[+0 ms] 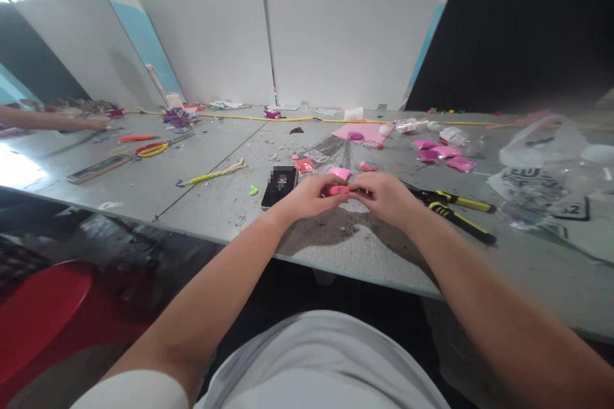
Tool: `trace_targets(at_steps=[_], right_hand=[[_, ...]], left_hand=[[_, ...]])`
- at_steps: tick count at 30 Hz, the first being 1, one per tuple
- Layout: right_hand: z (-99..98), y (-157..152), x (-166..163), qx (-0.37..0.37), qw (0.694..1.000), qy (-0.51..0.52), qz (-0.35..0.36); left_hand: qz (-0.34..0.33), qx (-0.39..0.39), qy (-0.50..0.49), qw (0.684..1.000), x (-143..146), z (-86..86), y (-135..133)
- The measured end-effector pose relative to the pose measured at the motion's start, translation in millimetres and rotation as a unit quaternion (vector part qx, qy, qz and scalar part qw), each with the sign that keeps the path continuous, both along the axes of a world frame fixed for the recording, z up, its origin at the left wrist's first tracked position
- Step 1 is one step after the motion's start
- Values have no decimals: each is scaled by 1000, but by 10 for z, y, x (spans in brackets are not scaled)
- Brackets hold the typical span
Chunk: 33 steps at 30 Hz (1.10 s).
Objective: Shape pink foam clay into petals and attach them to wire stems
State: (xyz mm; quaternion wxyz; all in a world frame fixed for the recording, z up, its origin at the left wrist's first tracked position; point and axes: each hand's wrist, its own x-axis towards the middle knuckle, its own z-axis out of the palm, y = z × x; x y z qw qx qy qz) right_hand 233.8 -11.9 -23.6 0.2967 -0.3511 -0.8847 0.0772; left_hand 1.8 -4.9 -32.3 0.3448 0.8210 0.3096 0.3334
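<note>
Between my two hands is a small lump of pinkish-red modelling clay [338, 190], held just above the table near its front edge. My left hand [314, 195] is closed round the clay's left side. From the other side my right hand [384, 195] pinches at its right end, fingertips bent together. Just beyond my hands lies a bright pink packet [340, 173], with a red packet [305, 166] beside it. A phone [279, 188] rests left of my left hand. To the right of my right hand lie black-and-yellow-handled pliers or cutters [460, 211].
Pink packets [446, 152], a pink sheet [369, 132] and a plastic bag with bottles [532, 172] are on the right. Leftward lie a yellow twisted strand [211, 174], scissors [156, 148] and another phone [99, 168]. Another person's arm [52, 120] reaches in. A red stool [43, 319] stands below.
</note>
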Motion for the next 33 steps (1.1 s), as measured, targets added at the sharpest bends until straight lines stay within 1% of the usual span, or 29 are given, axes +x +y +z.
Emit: trace_targets(at_steps=[2, 4, 7, 9, 12, 15, 17, 19, 21, 23, 24, 26, 28, 30, 33], right_hand=[[-17, -18, -82, 26, 999, 30, -22], [-24, -43, -144, 33, 997, 45, -44], [-20, -99, -206, 36, 996, 47, -64], [-14, -137, -240, 35, 996, 43, -65], [-8, -149, -268, 13, 993, 79, -86], [-10, -80, -226, -11, 969, 179, -170], [-21, -14, -160, -50, 948, 232, -210], [-34, 32, -95, -96, 941, 253, -205], [-38, 38, -61, -116, 944, 249, -184], [-22, 7, -63, -117, 951, 230, -167], [-7, -15, -72, -117, 955, 217, -162], [25, -58, -93, -121, 961, 191, -158], [46, -78, -98, -131, 960, 184, -164], [46, -71, -81, -145, 954, 196, -175], [12, -30, -32, -160, 944, 217, -192]], left_hand=[[18, -42, -63, 997, 15, -41, 36], [23, -77, -106, 991, 20, -80, 85], [20, -89, -122, 988, 23, -105, 128], [14, -97, -127, 987, 30, -92, 125], [1, -115, -151, 982, 44, -42, 96], [25, -106, -184, 977, 34, 5, 83], [69, -89, -188, 976, 2, 9, 106], [139, -32, -139, 980, -44, -20, 156], [196, 59, -23, 979, -90, -77, 221], [212, 135, 107, 962, -120, -141, 281], [211, 158, 159, 951, -127, -168, 303], [223, 186, 229, 929, -123, -199, 318], [255, 207, 260, 908, -99, -197, 292], [268, 237, 263, 896, -61, -176, 233], [236, 260, 277, 894, 5, -152, 126]])
